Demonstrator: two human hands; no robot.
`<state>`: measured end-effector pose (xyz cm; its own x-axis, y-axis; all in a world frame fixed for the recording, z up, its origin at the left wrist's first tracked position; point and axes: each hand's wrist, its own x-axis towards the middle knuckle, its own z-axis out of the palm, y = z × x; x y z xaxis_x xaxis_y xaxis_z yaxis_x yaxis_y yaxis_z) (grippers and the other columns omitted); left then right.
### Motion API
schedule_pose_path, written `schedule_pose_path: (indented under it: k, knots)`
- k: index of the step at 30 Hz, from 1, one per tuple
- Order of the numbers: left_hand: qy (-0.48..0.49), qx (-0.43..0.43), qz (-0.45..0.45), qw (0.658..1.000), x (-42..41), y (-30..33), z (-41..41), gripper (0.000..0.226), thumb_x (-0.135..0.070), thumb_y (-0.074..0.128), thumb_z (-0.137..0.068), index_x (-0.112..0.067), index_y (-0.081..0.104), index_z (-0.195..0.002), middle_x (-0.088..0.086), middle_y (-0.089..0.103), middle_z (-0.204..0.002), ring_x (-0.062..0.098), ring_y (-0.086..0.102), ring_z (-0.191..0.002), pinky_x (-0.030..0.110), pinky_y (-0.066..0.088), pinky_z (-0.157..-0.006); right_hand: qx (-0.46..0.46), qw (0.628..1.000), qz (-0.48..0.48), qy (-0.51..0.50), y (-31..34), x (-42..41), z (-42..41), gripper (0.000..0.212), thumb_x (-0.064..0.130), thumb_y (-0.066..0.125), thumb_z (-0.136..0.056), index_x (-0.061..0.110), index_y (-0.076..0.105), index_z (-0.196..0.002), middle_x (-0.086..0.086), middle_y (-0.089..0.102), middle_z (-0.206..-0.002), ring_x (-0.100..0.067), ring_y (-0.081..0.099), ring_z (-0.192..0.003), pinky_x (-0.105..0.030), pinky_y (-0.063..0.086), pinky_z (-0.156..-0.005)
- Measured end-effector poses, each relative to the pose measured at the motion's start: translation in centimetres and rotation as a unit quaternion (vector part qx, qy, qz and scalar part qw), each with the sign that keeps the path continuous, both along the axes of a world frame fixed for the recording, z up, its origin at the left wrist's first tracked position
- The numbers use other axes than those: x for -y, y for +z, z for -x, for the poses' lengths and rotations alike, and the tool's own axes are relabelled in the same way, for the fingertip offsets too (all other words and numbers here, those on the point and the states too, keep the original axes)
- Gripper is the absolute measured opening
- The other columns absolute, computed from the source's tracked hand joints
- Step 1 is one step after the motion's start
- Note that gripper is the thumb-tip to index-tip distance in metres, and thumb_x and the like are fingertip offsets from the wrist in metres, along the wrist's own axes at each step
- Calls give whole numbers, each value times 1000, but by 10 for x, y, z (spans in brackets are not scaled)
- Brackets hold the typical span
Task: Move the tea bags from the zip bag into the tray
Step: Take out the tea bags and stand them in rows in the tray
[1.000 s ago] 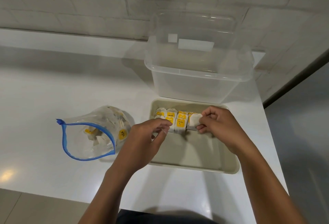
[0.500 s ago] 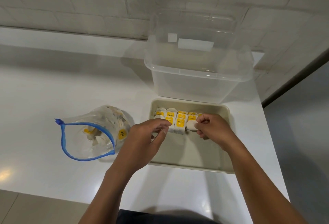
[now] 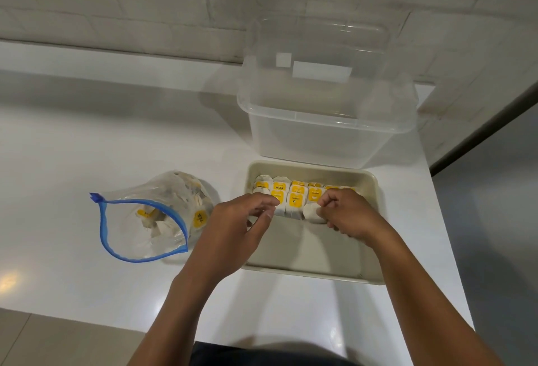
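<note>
White glossy table (image 3: 87, 147) is running along a pale brick wall, with its right edge ending beside a grey floor. Three things are sitting directly on it. Toward the left, a clear zip bag (image 3: 151, 220) with a blue zip is lying on its side, mouth gaping open toward the near edge, tea bags showing inside. To its right, close but apart, a beige tray (image 3: 314, 271) is resting flat. Just behind the tray, nearly touching its far rim, a clear plastic tub (image 3: 323, 135) is standing upright near the wall. Ceiling light is glinting off the table's near edge.
</note>
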<state>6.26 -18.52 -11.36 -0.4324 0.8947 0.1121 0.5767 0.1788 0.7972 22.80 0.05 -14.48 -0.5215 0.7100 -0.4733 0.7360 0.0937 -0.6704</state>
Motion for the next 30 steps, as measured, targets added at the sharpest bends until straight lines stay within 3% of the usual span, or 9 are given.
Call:
schedule_pose_path:
  k: [3, 6, 8, 12, 17, 21, 30]
  knots:
    - [-1, -2, 4, 1000, 0, -2, -1, 19, -22, 65, -95, -28, 72, -111, -22, 72, -103, -3, 67, -92, 8, 49, -72, -6, 999, -17, -42, -5, 1, 4, 9, 14, 63, -88, 20, 65, -82, 1, 70, -63, -11, 63, -51, -26, 51, -50]
    - [1, 4, 7, 1000, 1, -3, -2, 18, -22, 65, -95, -29, 72, -111, -22, 72, -101, -2, 67, -92, 11, 51, -72, -20, 997, -21, -72, -8, 1, 8, 11, 9, 62, -89, 17, 64, -82, -5, 71, -67, -17, 71, -56, -39, 63, -64]
    - [1, 1, 10, 1000, 1, -3, -2, 18, -22, 65, -96, -29, 72, -111, -22, 72, -101, -2, 67, -92, 11, 51, -72, -23, 996, -32, -86, -10, 0, 10, 14, 9, 62, -89, 18, 63, -80, -6, 71, -67, -19, 72, -56, -40, 63, -65]
    - [-1, -6, 9, 1000, 1, -2, -1, 18, -23, 65, -96, -29, 72, -111, -22, 71, -101, -2, 67, -92, 9, 49, -72, 0, 994, -49, -100, -11, 1, 11, 16, 12, 59, -89, 22, 59, -76, -10, 71, -64, -19, 65, -44, -31, 57, -52]
    - [0, -3, 4, 1000, 0, -3, -2, 18, -22, 65, -95, -28, 72, -111, -21, 72, -101, 0, 67, -91, 11, 50, -70, 49, 990, -116, -62, -14, 4, 11, 15, 23, 64, -88, 18, 62, -74, -3, 69, -71, -30, 67, -68, -42, 59, -71]
    - [2, 0, 3, 1000, -1, -2, -3, 17, -21, 66, -95, -27, 73, -109, -19, 72, -100, -1, 67, -90, 8, 48, -68, 66, 988, -132, -49, -17, 6, 12, 15, 23, 61, -89, 17, 61, -75, -8, 70, -77, -33, 69, -76, -46, 59, -72]
    - [2, -2, 7, 1000, -1, -2, -3, 17, -23, 65, -95, -27, 73, -110, -20, 72, -102, -1, 67, -93, 11, 50, -69, 63, 989, -116, -71, -18, 6, 16, 28, 20, 63, -90, 16, 55, -63, -15, 70, -68, -32, 72, -63, -47, 61, -67]
